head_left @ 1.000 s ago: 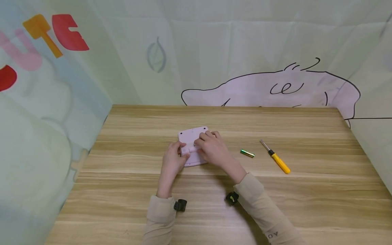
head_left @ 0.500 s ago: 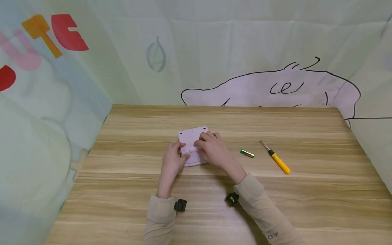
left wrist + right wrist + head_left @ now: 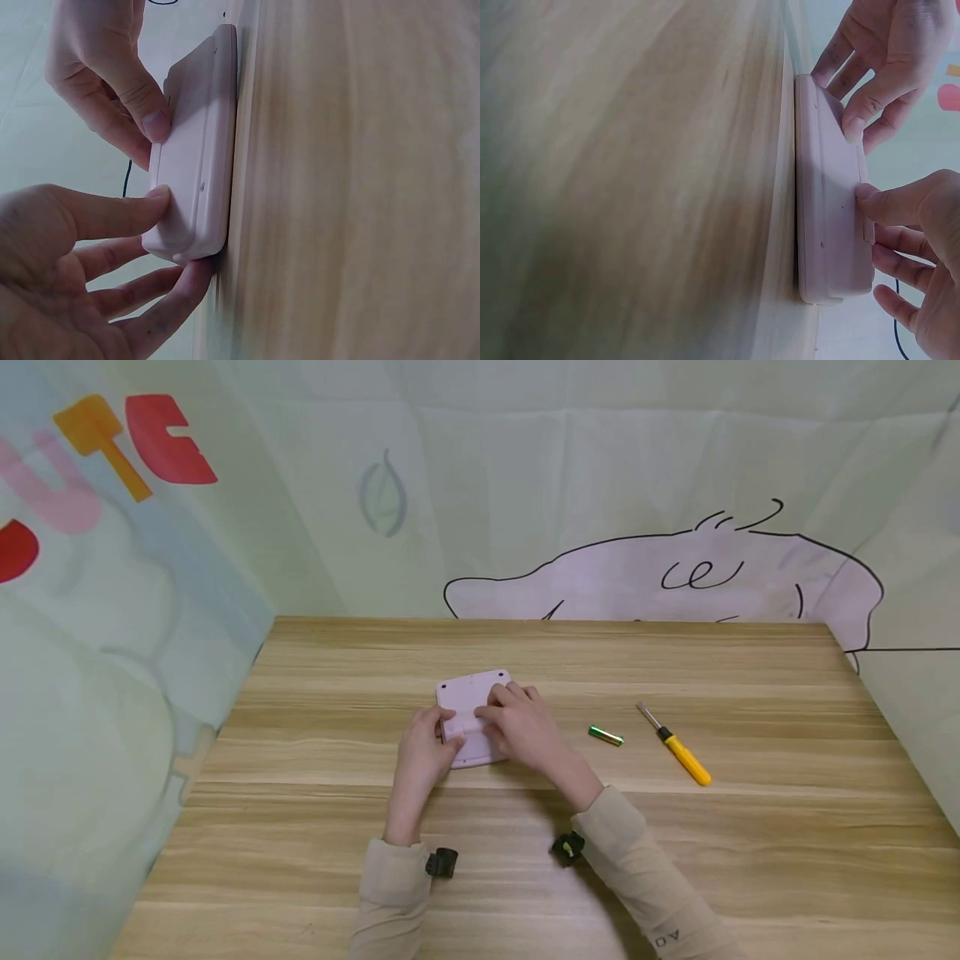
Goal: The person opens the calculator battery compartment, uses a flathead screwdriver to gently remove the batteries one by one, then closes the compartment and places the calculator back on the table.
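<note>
A pale pink calculator (image 3: 462, 693) lies back side up on the wooden table, dark screw holes at its far corners and a raised band across its middle. My left hand (image 3: 425, 750) grips its left edge, thumb on the back and fingers round the side and underneath. At the raised band, my right hand (image 3: 527, 727) pinches the battery cover (image 3: 868, 229), thumb on the near side and fingers on the far side. The right hand hides much of the calculator's right half in the head view.
To the right of the calculator lies a green and gold battery (image 3: 606, 736). Farther right is a screwdriver (image 3: 684, 756) with a yellow handle, its tip pointing away. A printed cloth (image 3: 315, 510) hangs behind the table (image 3: 750, 860) and along its left side.
A small dark spot seen earlier below the right fingertips no longer shows. The right fingers have shifted slightly toward the near side; the left hand and calculator stay put.
</note>
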Motion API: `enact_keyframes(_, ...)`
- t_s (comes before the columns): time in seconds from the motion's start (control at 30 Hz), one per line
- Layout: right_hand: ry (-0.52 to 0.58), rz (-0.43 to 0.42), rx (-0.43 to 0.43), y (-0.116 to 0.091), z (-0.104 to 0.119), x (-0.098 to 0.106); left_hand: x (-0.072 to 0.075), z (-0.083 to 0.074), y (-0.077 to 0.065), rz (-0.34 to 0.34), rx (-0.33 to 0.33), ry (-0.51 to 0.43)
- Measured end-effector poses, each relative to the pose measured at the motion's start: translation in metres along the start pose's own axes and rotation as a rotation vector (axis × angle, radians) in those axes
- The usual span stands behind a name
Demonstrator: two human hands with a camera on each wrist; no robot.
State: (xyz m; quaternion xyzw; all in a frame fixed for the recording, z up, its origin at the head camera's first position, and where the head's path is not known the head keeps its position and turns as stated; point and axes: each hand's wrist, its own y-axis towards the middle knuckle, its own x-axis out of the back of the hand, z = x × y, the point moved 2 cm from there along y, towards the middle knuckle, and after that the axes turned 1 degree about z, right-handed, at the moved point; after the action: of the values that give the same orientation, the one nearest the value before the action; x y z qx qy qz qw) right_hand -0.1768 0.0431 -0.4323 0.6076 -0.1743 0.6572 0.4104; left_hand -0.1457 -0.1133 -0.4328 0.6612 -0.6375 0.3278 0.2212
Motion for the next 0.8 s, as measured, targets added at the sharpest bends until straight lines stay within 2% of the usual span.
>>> enact_keyframes(0.8, -0.038, 0.025, 0.001, -0.0022, 0.0018, 0.0016, -0.0001, 0.001, -0.0002, -0.009, -0.019, -0.013)
